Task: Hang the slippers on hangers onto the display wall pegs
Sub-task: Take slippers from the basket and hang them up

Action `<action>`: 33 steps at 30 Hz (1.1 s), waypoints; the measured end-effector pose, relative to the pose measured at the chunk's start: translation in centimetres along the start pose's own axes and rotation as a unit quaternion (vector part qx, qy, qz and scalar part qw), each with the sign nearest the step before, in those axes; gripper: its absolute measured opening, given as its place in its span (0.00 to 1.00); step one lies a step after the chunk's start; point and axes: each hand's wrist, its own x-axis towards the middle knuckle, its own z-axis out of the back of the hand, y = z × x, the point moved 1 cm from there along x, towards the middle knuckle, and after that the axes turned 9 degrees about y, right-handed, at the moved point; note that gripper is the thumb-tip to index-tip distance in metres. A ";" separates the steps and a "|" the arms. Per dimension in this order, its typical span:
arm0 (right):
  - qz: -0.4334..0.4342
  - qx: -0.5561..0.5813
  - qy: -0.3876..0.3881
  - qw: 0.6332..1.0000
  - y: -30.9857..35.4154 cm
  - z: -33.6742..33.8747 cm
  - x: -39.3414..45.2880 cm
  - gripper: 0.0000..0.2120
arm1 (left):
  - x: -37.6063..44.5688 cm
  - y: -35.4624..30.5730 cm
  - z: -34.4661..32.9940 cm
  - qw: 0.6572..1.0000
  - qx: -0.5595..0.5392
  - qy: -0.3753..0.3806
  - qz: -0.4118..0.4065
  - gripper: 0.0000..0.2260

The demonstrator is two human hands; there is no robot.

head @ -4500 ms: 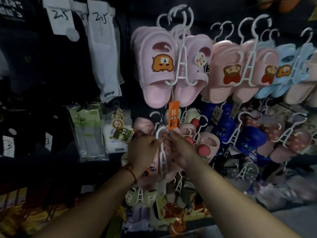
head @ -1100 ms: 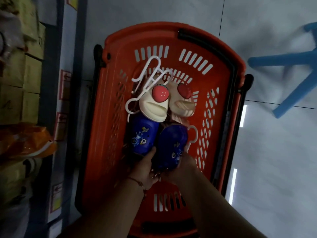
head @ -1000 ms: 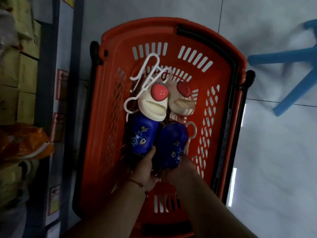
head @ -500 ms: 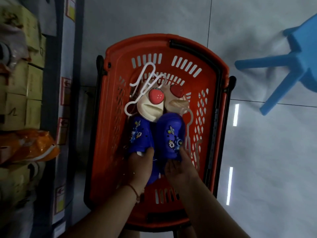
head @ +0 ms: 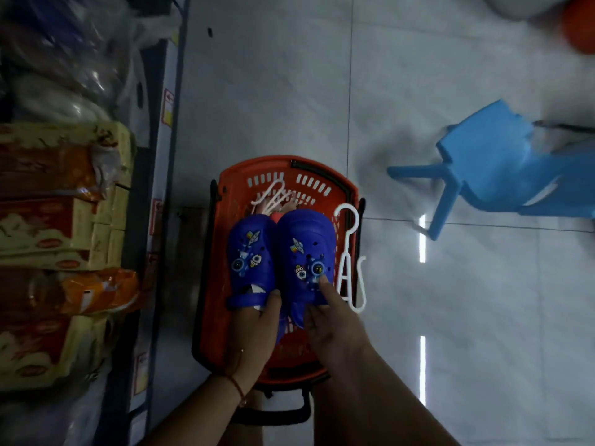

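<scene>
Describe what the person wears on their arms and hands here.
Both forearms are bare, with no sleeves or gloves in view. The left hand has a thin red cord bracelet round the wrist. The right hand shows no jewellery or markings.

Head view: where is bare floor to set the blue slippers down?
Bare tile lies between the orange basket and the blue stool, and beyond the basket's far rim. Left is crowded by the packaged goods; the basket holds another slipper pair.
</scene>
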 end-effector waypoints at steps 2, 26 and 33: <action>0.020 -0.007 0.014 1.000 1.0 -2.2 -3.9 0.30 | -2.0 -3.7 1.1 0.999 0.005 0.007 -0.040 0.16; 0.299 -0.209 0.306 0.879 15.5 -22.4 -46.8 0.30 | -29.2 -44.9 7.4 0.860 -0.023 -0.170 -0.481 0.22; 0.351 -0.350 0.331 0.803 19.3 -18.6 -50.6 0.10 | -32.9 -45.7 3.8 0.861 -0.041 -0.259 -0.436 0.14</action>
